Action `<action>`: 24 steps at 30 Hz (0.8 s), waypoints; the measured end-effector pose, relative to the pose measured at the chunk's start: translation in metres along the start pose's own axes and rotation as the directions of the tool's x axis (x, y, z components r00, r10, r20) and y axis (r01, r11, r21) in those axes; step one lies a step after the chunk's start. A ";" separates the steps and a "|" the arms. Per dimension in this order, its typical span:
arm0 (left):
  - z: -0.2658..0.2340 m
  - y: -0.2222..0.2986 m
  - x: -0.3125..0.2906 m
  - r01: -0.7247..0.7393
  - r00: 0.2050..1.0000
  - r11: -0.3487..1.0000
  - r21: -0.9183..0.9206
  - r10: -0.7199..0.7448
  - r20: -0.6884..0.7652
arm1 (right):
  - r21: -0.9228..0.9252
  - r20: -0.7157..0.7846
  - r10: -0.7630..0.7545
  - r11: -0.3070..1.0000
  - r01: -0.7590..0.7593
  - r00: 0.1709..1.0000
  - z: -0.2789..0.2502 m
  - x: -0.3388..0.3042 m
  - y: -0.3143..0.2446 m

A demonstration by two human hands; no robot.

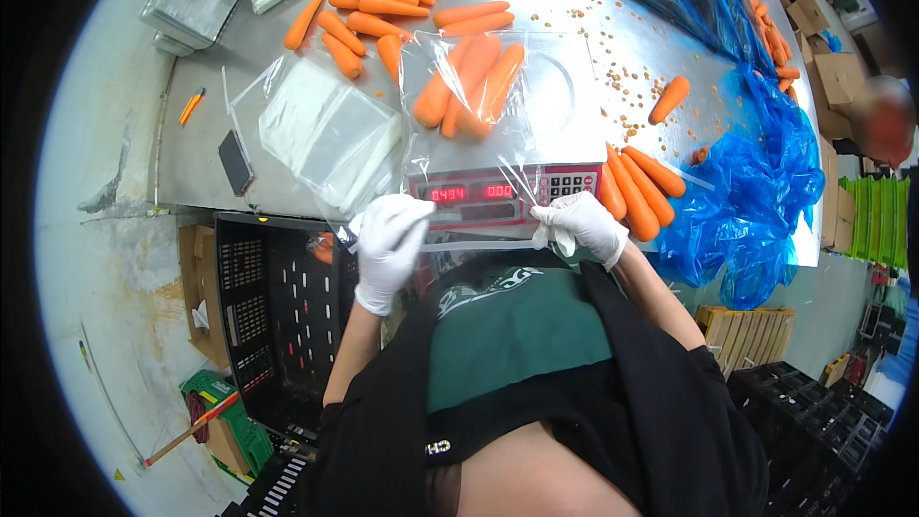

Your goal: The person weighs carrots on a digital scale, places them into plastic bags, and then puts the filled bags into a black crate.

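Note:
A clear plastic bag of several carrots (475, 86) lies on the metal platform of a scale (563, 193) with a red-framed front and lit red digits. Its mouth hangs toward me over the display. My left hand (391, 249), in a white glove and slightly blurred, is closed at the left side of the bag's mouth. On the other side, beside the keypad, my right hand (586, 228), also gloved, pinches the bag's edge. A stack of flat clear bags (330, 129) lies left of the scale. Several loose carrots (639, 191) rest by its right side.
More carrots (388, 5) are piled at the far side of the metal table (196, 163). Blue plastic sheeting (742, 191) bunches at the right. A dark phone-like slab (235, 162) lies near the left edge. Below stands a black crate (287, 316). A person (883, 120) is at far right.

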State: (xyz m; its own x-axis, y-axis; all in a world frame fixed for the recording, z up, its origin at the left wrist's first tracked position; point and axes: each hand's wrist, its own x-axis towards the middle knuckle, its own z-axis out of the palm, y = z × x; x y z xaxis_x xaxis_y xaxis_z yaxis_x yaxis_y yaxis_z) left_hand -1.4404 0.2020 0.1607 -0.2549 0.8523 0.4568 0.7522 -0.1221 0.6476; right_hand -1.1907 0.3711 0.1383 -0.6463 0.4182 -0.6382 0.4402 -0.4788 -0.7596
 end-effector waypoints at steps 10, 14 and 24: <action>0.090 0.052 0.004 -0.171 0.947 0.983 -0.068 0.183 0.263 | 0.101 -0.027 -0.018 0.995 0.021 0.999 0.011 -0.013 0.012; 0.100 0.050 -0.001 -0.311 0.897 0.948 0.068 0.269 0.352 | 0.241 -0.225 -0.166 0.945 0.221 0.960 0.030 -0.012 0.023; -0.042 -0.063 -0.207 0.151 0.071 0.827 0.542 -0.556 0.828 | -0.304 -0.257 -0.344 0.916 0.262 0.903 -0.004 -0.022 0.022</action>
State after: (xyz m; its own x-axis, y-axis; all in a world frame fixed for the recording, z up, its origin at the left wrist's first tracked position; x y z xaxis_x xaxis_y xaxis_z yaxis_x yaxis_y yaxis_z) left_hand -1.4603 0.0122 0.0508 0.0672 0.5498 -0.8326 0.9125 0.3035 0.2741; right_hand -1.1643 0.3546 0.1354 -0.5745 0.7410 -0.3477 0.4232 -0.0947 -0.9011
